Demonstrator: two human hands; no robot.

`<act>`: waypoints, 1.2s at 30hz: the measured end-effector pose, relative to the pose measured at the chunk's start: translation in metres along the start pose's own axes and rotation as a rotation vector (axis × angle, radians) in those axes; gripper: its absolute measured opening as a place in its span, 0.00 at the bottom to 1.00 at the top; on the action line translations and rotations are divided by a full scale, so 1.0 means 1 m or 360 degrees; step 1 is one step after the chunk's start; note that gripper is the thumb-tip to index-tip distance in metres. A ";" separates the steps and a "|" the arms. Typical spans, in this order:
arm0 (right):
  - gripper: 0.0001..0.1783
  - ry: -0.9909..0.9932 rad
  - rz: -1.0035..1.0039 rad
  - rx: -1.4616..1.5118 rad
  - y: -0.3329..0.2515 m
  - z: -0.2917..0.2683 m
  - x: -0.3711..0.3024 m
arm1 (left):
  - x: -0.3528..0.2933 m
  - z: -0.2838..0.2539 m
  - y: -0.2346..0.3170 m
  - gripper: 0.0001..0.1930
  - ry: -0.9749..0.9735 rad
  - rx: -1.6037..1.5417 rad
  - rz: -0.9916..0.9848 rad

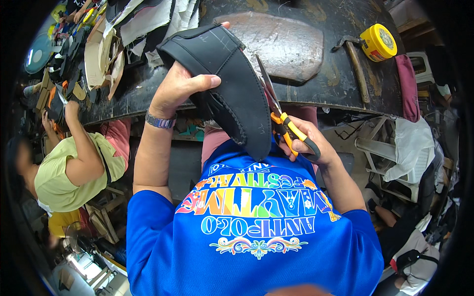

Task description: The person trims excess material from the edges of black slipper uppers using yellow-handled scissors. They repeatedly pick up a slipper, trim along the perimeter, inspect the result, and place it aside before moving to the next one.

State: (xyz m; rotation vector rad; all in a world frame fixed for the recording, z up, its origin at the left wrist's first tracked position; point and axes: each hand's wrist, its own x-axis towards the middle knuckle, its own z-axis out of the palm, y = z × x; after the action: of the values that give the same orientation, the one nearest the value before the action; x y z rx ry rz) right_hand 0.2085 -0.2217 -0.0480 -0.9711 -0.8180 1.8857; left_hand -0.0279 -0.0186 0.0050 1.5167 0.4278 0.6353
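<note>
A black stitched shoe upper (224,64) is held up in front of my chest, over the near edge of the table. My left hand (185,86) grips it from the left, with the thumb lying across its outer face and a fingertip showing at the top. In my right hand (308,140) is a pair of scissors (292,129) with yellow, orange and black handles. Their blades stand parted and point up along the right edge of the shoe upper, close to its rim. Whether they touch the material I cannot tell.
On the dark table (340,89) lie a worn flat slab (284,44), a hammer (356,69), a yellow tub (378,43) and a maroon cloth (407,89). Fabric scraps (148,22) pile up at the far left. Another person (74,163) works at left; a white plastic stool (395,153) stands right.
</note>
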 end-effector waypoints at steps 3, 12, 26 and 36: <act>0.21 0.0040 -0.0007 -0.0003 0.000 0.002 -0.001 | 0.000 -0.001 -0.001 0.41 0.0010 0.0012 0.0021; 0.18 0.0342 0.0009 -0.0170 0.004 0.012 0.000 | 0.002 -0.002 -0.006 0.42 -0.0008 0.0007 0.0035; 0.18 0.0216 0.0037 0.0004 0.000 0.010 0.017 | -0.016 0.001 -0.001 0.19 0.0344 -0.0185 -0.0294; 0.33 -0.0019 -0.0085 -0.0100 -0.009 0.014 0.033 | -0.018 0.005 -0.001 0.21 0.0200 -0.0001 -0.0281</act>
State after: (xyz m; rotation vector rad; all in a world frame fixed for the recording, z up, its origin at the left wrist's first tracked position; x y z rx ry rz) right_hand 0.1885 -0.1912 -0.0437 -0.9679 -0.9060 1.8311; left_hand -0.0386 -0.0332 0.0020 1.4245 0.6505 0.5931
